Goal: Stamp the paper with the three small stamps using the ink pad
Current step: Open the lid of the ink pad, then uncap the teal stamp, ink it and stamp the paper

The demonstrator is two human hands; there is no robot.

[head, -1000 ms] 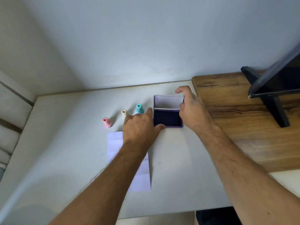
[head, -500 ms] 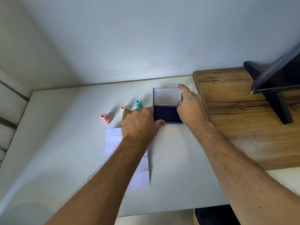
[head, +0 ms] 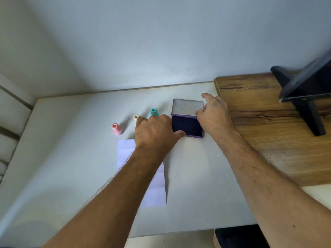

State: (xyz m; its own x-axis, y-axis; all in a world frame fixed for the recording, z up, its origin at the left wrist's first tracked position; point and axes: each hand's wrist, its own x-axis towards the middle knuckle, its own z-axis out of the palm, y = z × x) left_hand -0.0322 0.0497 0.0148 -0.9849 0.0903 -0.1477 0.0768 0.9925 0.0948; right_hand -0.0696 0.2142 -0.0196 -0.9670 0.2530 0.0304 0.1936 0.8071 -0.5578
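The left hand (head: pixel 154 133) steadies the ink pad (head: pixel 187 126), fingers spread; the right hand (head: pixel 213 115) grasps its stiff lid (head: pixel 187 107); the small stamps look light, best pinched by the neck.

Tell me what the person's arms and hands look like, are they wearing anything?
Both arms are bare from hand to the picture's edge: no sleeves, gloves, watch or bracelets show. The forearms are hairy. The left hand shows no rings. The right hand shows none either, though its fingers are partly hidden. A few small dark spots dot the right forearm.
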